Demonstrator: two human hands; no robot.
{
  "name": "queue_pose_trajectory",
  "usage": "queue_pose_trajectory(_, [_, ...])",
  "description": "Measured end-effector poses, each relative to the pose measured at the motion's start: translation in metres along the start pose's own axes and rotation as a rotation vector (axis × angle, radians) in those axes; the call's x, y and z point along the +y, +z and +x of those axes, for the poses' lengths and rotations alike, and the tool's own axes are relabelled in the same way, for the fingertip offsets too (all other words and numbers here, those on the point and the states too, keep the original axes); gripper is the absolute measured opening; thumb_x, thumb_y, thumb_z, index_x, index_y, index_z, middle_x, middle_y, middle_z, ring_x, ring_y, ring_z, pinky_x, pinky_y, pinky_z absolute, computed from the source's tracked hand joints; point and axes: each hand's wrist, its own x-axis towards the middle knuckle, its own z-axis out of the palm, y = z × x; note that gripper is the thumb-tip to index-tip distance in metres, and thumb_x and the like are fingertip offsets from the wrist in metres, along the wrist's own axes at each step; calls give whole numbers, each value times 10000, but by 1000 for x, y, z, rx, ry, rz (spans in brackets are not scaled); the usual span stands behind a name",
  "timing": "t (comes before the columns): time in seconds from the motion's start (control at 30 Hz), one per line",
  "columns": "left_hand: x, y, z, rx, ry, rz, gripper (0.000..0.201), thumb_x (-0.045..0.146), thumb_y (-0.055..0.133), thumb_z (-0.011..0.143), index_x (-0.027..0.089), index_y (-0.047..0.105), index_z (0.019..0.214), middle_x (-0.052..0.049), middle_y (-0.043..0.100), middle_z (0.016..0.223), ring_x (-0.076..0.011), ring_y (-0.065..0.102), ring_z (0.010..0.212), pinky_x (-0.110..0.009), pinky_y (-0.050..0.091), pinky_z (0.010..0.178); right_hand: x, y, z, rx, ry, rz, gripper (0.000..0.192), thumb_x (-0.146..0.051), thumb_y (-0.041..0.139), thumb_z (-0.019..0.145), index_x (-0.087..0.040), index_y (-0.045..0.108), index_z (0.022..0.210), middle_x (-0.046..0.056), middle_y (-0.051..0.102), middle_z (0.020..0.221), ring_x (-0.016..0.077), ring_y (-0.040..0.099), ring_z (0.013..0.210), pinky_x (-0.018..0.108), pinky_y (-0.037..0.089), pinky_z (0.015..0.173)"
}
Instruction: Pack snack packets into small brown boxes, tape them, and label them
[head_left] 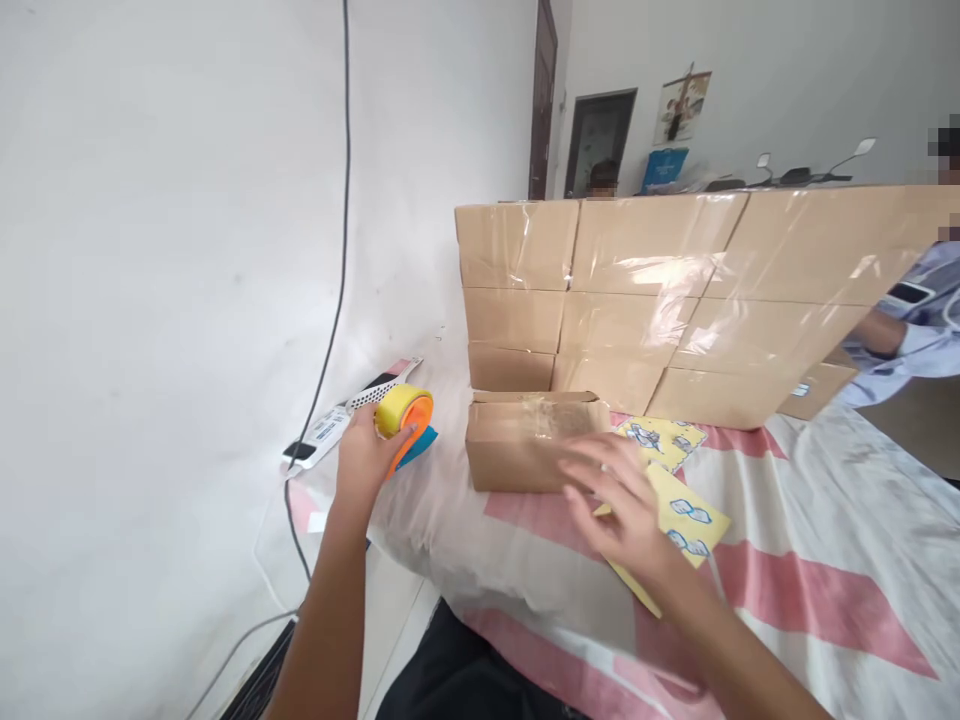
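My left hand [364, 445] is closed on a roll of yellow tape [395, 408] with an orange core, held over the left edge of the covered surface. Right behind it shows a piece of something blue [417, 447]. My right hand [616, 490], a little blurred, has its fingers spread in front of the right end of a small closed cardboard box [510, 450]. Whether the fingers touch the box I cannot tell. Beneath and beyond that hand lie yellow printed sheets [686, 515].
A wall of taped cardboard boxes [634, 290] stands behind the small box. A white perforated device [328, 428] and a dark cable [341, 260] are by the left wall. A pink-and-white cloth [810, 590] covers the surface. Another person's arm [881, 333] is at far right.
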Motion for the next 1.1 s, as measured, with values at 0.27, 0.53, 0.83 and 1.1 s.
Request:
queue_pose_trajectory(0.27, [7, -19, -118, 278, 78, -232, 460, 433, 769, 792, 186, 568, 1124, -52, 604, 1021, -167, 600, 771, -303, 525, 670, -87, 165, 32, -278, 651, 1056, 422, -608, 602, 886, -208, 729, 925, 48, 728, 910, 249, 688, 957, 416, 543, 948])
queue_pose_trajectory(0.53, [-39, -42, -140, -14, -105, -406, 374, 396, 749, 790, 198, 659, 1094, -126, 615, 1249, -297, 556, 1241, -428, 484, 965, -78, 218, 29, -261, 730, 1327, 443, -564, 747, 778, -195, 677, 1013, 104, 762, 1018, 250, 727, 907, 358, 596, 764])
queue_pose_trajectory(0.83, [-48, -17, -141, -111, -255, -663, 225, 403, 624, 836, 197, 675, 763, -65, 710, 987, -219, 651, 998, -338, 489, 877, -70, 251, 30, -152, 758, 1030, 371, -527, 731, 783, -208, 560, 864, -26, 645, 638, 158, 662, 607, 270, 532, 583])
queue_pose_trajectory(1.1, [-37, -40, -136, -231, -409, -792, 216, 382, 662, 828, 165, 659, 833, -34, 704, 692, -101, 525, 466, -238, 418, 481, -54, 270, 46, -166, 798, 879, 333, -504, 716, 791, -197, 587, 777, 20, 668, 645, 151, 648, 586, 258, 514, 560])
